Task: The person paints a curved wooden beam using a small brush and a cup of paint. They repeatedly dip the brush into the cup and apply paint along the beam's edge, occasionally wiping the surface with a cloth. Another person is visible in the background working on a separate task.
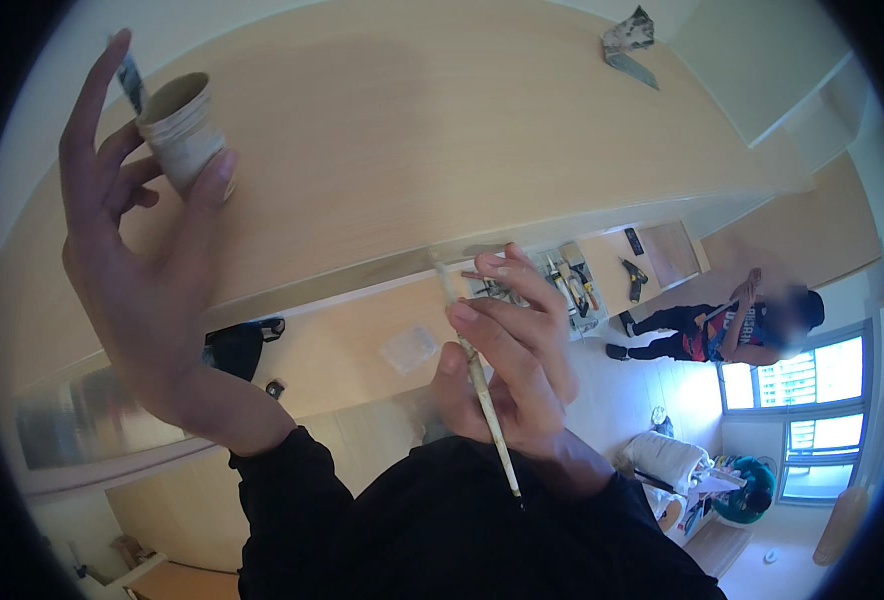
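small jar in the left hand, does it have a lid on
No, the small jar in the left hand shows an open mouth with no lid.

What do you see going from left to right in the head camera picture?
Left hand → small pot pinched in its fingers → right hand holding a thin brush → tools lying on the floor → another person → window.

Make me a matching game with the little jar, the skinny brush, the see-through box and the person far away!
Things:
1. small jar
2. thin brush
3. clear plastic box
4. other person

Places:
A. pinched in the right hand
B. sitting on the floor near the window
C. held up in the left hand
D. lying on the floor below

Pairs: 1-C, 2-A, 3-D, 4-B
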`<act>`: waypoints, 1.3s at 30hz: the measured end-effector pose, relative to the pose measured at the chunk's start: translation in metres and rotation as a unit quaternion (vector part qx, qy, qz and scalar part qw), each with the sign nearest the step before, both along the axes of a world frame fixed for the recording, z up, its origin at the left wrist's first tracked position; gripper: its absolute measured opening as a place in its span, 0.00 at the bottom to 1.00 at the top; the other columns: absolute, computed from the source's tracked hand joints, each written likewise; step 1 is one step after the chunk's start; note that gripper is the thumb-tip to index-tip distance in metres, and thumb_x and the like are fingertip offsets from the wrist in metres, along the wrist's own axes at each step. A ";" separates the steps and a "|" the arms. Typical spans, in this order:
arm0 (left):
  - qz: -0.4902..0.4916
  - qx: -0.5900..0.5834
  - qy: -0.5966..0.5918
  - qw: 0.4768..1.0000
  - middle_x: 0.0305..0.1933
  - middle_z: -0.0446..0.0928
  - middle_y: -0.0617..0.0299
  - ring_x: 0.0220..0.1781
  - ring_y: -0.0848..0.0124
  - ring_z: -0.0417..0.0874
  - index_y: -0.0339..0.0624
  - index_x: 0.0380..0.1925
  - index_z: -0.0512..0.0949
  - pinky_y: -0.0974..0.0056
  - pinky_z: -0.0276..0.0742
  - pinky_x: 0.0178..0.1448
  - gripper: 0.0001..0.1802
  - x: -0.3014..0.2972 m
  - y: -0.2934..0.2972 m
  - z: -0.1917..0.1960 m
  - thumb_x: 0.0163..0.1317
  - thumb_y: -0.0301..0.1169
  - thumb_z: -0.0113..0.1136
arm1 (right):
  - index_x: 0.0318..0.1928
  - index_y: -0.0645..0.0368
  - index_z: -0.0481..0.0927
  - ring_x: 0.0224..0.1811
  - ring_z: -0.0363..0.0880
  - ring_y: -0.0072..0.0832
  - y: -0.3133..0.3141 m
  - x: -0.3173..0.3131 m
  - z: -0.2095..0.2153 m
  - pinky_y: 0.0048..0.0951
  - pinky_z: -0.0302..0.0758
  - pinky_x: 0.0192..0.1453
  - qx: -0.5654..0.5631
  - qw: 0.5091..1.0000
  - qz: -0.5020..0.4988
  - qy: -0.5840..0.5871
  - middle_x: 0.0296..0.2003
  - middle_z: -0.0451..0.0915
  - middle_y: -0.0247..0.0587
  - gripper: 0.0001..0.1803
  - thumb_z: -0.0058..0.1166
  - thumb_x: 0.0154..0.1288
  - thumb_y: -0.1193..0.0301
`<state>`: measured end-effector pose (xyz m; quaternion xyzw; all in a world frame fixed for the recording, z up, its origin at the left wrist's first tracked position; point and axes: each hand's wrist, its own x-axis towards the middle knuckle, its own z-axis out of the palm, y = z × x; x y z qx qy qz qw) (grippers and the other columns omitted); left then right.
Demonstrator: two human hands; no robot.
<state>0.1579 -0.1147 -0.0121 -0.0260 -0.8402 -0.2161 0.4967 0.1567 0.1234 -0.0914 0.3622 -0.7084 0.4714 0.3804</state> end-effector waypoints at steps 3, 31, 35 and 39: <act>-0.007 0.021 -0.003 1.000 0.55 0.86 0.56 0.47 0.72 0.88 0.51 0.74 0.70 0.65 0.78 0.54 0.41 0.003 0.001 0.001 0.59 0.26 0.75 | 0.45 0.64 0.87 0.55 0.84 0.51 -0.005 0.003 0.006 0.60 0.78 0.64 0.012 1.000 -0.006 0.014 0.40 0.85 0.45 0.17 0.65 0.52 0.82; 0.004 0.053 0.003 0.999 0.50 0.88 0.55 0.47 0.69 0.88 0.57 0.72 0.72 0.62 0.83 0.52 0.40 0.016 0.004 -0.002 0.59 0.30 0.76 | 0.48 0.63 0.87 0.54 0.84 0.49 0.002 0.017 0.019 0.56 0.76 0.64 0.072 0.996 -0.060 0.007 0.39 0.85 0.43 0.19 0.64 0.52 0.81; 0.002 0.052 -0.005 0.999 0.50 0.88 0.56 0.47 0.70 0.88 0.57 0.72 0.72 0.62 0.82 0.53 0.40 0.019 0.002 -0.001 0.58 0.30 0.76 | 0.48 0.63 0.87 0.52 0.84 0.46 0.003 0.022 0.022 0.55 0.75 0.65 0.079 0.995 -0.064 0.002 0.37 0.87 0.42 0.17 0.64 0.55 0.81; 0.004 0.042 0.005 0.999 0.51 0.88 0.55 0.47 0.69 0.88 0.56 0.72 0.72 0.62 0.82 0.53 0.40 0.018 0.001 -0.001 0.58 0.30 0.76 | 0.48 0.63 0.86 0.51 0.85 0.43 0.001 0.023 0.024 0.54 0.74 0.66 0.088 0.994 -0.061 -0.007 0.33 0.89 0.39 0.16 0.63 0.57 0.81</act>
